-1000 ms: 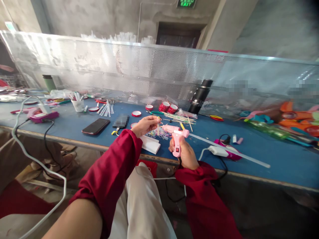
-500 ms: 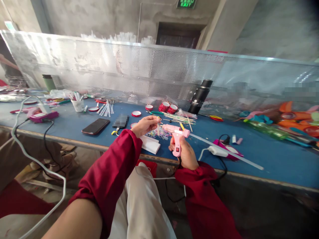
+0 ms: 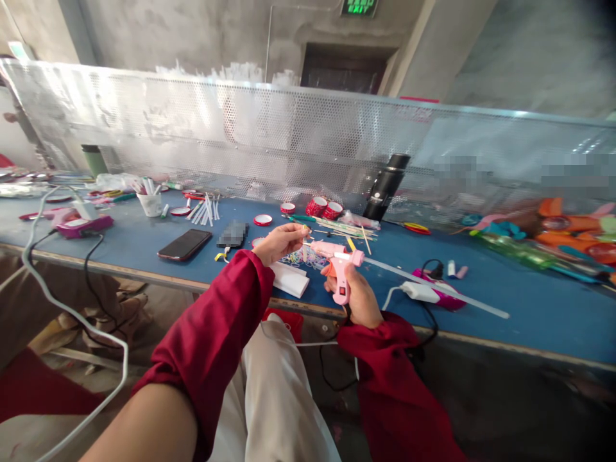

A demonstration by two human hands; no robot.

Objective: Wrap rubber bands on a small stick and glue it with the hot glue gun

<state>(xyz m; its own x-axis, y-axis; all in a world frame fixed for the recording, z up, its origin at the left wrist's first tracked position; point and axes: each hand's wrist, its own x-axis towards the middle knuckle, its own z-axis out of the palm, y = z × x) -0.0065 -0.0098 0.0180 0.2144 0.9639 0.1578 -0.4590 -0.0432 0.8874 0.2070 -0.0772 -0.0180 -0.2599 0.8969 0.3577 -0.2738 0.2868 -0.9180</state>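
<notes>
My right hand [image 3: 362, 296] is wrapped round the handle of a pink hot glue gun [image 3: 341, 274]. From the gun's back a long translucent glue stick [image 3: 437, 287] juts out to the right. My left hand [image 3: 283, 242] is closed in a pinch on a small pale stick [image 3: 305, 253] with a bit of yellow near the fingertips. The gun's nozzle points left at that stick, very close; whether they touch I cannot tell. Beneath both hands lies a heap of thin multicoloured bits [image 3: 315, 259]. A folded white sheet [image 3: 290, 280] rests below my left hand.
A phone [image 3: 185, 244] and a dark device with a cable lie left on the blue table [image 3: 539, 321]. Red tins [image 3: 317, 206], thin sticks and a black flask [image 3: 386, 187] stand behind. Right is a purple-white power strip [image 3: 436, 290]. A perforated metal screen [image 3: 202, 135] rises behind.
My right hand has shifted the glue gun slightly left, bringing its nozzle up to the pale stick. My left hand holds nearly still.
</notes>
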